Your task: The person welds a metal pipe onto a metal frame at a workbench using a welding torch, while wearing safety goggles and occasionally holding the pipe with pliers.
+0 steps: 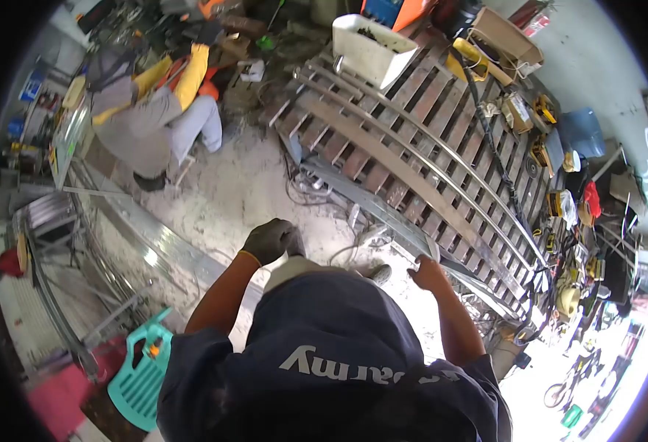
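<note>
My left hand (269, 241), in a dark glove with a yellow cuff, is in front of my body with its fingers curled. Whatever they might hold is hidden. Bare, my right hand (430, 275) is closed around a thin pale piece (433, 249) that I cannot name. This hand is beside the near edge of a slatted metal rack (383, 177). Long metal bars (427, 158) lie across the rack's slats. Below my hands, a shoe (380, 274) shows on the dusty floor (221, 199).
A co-worker (143, 118) with yellow sleeves crouches at the upper left. A white plastic tub (374, 50) stands on the rack's far end. Metal lengths (143, 247) lie left, near a turquoise plastic chair (138, 372). Tools and boxes (515, 110) line the right wall.
</note>
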### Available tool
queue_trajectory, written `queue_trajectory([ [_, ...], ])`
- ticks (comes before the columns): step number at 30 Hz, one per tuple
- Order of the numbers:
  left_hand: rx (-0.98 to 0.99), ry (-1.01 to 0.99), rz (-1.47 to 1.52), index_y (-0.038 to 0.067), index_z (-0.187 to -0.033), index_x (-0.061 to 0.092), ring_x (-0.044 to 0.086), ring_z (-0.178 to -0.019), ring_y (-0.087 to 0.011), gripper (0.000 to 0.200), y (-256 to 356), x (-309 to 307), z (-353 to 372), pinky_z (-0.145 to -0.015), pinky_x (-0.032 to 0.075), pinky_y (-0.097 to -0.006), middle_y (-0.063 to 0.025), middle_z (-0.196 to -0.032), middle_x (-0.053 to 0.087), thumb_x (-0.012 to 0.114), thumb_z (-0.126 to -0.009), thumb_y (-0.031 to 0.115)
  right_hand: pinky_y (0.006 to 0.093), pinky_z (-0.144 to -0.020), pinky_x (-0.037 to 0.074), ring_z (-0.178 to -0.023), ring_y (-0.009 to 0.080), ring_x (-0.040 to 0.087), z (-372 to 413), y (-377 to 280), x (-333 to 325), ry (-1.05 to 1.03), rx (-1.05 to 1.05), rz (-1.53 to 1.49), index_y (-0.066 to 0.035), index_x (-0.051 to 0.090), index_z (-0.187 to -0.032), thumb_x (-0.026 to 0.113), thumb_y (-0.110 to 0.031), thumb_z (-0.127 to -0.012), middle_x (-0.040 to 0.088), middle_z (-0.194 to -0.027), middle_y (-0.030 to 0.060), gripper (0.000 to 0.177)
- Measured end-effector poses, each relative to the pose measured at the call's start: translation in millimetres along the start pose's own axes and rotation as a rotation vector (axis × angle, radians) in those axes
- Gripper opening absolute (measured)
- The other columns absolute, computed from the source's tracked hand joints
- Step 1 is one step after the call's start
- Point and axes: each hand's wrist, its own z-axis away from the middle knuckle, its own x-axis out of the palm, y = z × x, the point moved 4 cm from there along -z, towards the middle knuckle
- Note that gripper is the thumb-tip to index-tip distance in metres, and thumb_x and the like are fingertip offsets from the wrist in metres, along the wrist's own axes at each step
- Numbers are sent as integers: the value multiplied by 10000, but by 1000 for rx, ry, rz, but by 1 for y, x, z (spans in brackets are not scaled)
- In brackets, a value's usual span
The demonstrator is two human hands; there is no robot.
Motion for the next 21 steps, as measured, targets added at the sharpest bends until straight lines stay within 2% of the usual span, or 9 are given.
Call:
queue_trajectory([
  [2, -176, -13, -16, 112, -1189, 749, 791, -989, -436, 298, -11, -41, -25, -889, 623, -556, -193, -1065, 820, 725, -1077, 387, 551, -1037, 622, -1184, 472, 779, -2, 7, 34, -41, -23, -50, -38, 729, -1403, 853, -473, -971, 822, -1210, 272, 626],
  [5, -132, 70, -44, 114, -1125, 733, 790, -925, -461, 294, -27, -69, -72, -834, 622, -577, -198, -956, 817, 729, -1078, 404, 504, -1008, 624, -1142, 398, 808, 12, 11, 50, -80, 96, -223, 7, 735, -1391, 868, -482, -952, 838, -1096, 277, 670],
  [10, 108, 149, -72, 93, -1065, 729, 747, -960, -517, 309, 31, -100, -156, -798, 597, -586, -244, -988, 787, 718, -1089, 401, 481, -1107, 597, -1279, 408, 766, 29, 76, 133, -147, 294, -373, 6, 733, -1431, 893, -505, -953, 809, -1292, 287, 717],
  [13, 221, 248, -1, 89, -1059, 731, 746, -966, -510, 297, 72, -110, -203, -808, 595, -578, -236, -1004, 787, 717, -1093, 384, 454, -937, 665, -1066, 343, 829, 41, 109, 175, -33, 287, -388, -31, 780, -1371, 892, -490, -957, 853, -1105, 219, 628],
  [15, 291, 386, 52, 63, -1069, 735, 749, -951, -505, 296, 95, -123, -237, -795, 590, -541, -247, -977, 778, 716, -1108, 355, 467, -1067, 612, -1195, 377, 795, 36, 141, 228, -112, 361, -589, -21, 831, -1230, 832, -481, -1001, 830, -1229, 251, 514],
  [16, 319, 446, 67, 39, -1053, 738, 737, -872, -476, 328, 121, -143, -249, -767, 577, -533, -241, -907, 750, 716, -1114, 361, 384, -603, 639, -692, 215, 785, 34, 147, 233, -249, 395, -552, -19, 833, -1089, 835, -410, -979, 814, -866, 107, 406],
  [17, 350, 502, 84, 16, -1037, 742, 725, -792, -447, 362, 147, -163, -262, -738, 564, -524, -234, -838, 722, 716, -1120, 367, 389, -629, 649, -711, 218, 791, 51, 135, 209, -284, 508, -667, -27, 822, -959, 795, -364, -1004, 803, -829, 106, 341],
  [19, 435, 613, 166, 26, -1003, 735, 672, -655, -281, 393, 149, -183, -316, -656, 548, -451, -99, -724, 648, 720, -1131, 397, 392, -625, 643, -733, 215, 796, 63, 129, 196, -336, 595, -665, -42, 808, -1022, 751, -325, -1032, 834, -937, 107, 290],
  [21, 186, 465, 484, 45, -971, 723, 673, -637, -214, 417, 160, -203, -365, -627, 519, -424, -65, -710, 656, 704, -1144, 424, 377, -516, 509, -551, 146, 667, 45, 165, 268, -367, 629, -667, -132, 788, -983, 703, -328, -1101, 741, -706, 29, 244],
])
